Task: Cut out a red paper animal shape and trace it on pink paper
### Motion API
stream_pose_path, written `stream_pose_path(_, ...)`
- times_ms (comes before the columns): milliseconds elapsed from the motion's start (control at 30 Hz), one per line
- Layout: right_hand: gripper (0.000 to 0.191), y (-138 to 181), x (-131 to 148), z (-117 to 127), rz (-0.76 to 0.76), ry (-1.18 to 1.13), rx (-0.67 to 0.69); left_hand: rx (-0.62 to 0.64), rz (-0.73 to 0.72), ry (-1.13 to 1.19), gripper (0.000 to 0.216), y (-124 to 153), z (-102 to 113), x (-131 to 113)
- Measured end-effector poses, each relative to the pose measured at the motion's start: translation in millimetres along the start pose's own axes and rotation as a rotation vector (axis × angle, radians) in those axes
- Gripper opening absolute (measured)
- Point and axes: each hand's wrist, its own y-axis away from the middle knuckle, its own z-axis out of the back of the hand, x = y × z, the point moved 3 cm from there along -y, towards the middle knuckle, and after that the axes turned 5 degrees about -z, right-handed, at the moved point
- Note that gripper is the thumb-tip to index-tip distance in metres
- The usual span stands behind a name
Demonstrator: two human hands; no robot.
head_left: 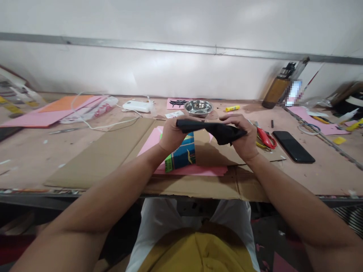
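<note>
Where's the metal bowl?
Head view, slightly right of centre: the metal bowl sits on the table beyond the black piece, between the white card and the yellow tube.

both arms reach forward and inward, bare as far as they show, with the elbows bent. the left forearm [121,189] slants up from the lower left, the right forearm [292,192] from the lower right. the left hand [169,135] and right hand [245,138] are about level, facing each other, well apart. each is curled in a grip; the right hand's fingers [234,120] arch inward. the left fingertips are hidden.
</note>
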Motion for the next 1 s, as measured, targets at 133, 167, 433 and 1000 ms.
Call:
stream_pose_path(133, 0.020, 5, 16, 6, 0.298, 0.130, 0.023, 0.212, -0.230, -0.073, 0.021, 4, 8, -22)
stream_pose_path(167, 0.022, 6, 16, 8, 0.314, 0.154, 0.028, 0.227, -0.260, -0.102, 0.022, 5, 10, -25)
stream_pose_path(433, 0.020, 5, 13, 11, 0.329, 0.198, 0.067, 0.239, -0.392, -0.175, 0.020, 6, 15, -29)
stream_pose_path(1000, 0.014, 15, -66, -10, -0.977, -0.274, 0.046, 0.068, 0.692, 0.556, 0.028, 9, -20, 35)
